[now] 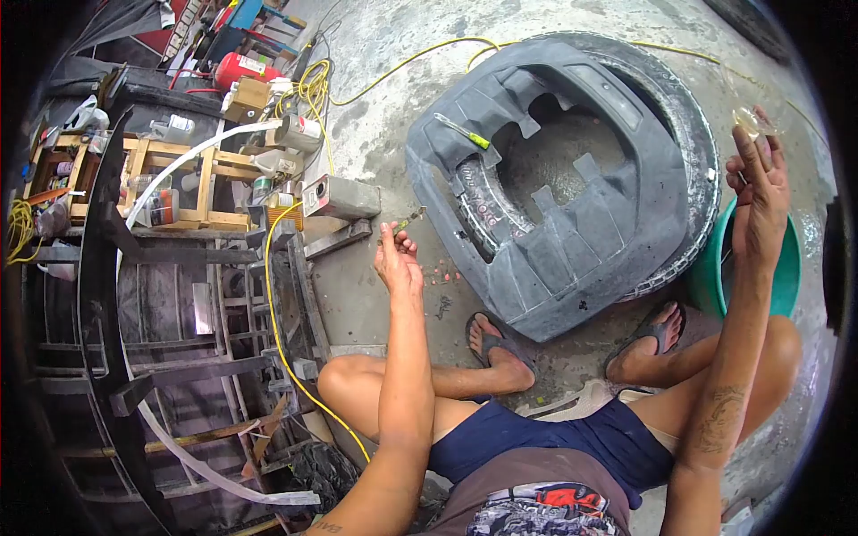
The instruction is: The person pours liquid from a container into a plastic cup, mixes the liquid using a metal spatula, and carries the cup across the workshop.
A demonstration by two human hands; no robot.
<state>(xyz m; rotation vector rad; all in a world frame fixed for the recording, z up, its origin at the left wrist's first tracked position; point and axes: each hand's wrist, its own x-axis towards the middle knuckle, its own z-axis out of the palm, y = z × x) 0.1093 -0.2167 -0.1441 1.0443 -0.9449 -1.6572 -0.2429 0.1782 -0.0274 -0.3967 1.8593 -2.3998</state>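
Note:
My left hand [399, 257] is closed around a thin, small yellow-green tool [412, 219], whose dark tip points toward the grey part; its exact kind is unclear. Raised at the right, my right hand [760, 183] pinches a clear, crinkled plastic piece [749, 121], perhaps a bag or wrapper. Between my hands, a large grey moulded plastic part [572, 259] with a big opening rests tilted on a tyre [702, 134]. A slim tool with a bright yellow-green end [478, 140] lies on the part's upper left edge. Neither hand touches the part.
A teal bucket [786, 259] stands behind my right forearm. At left are a metal frame [107, 286], a wooden rack [206, 188] with several containers, and a metal box [335, 196]. A yellow hose [273, 304] crosses the floor. A red tank [246, 69] sits at the back.

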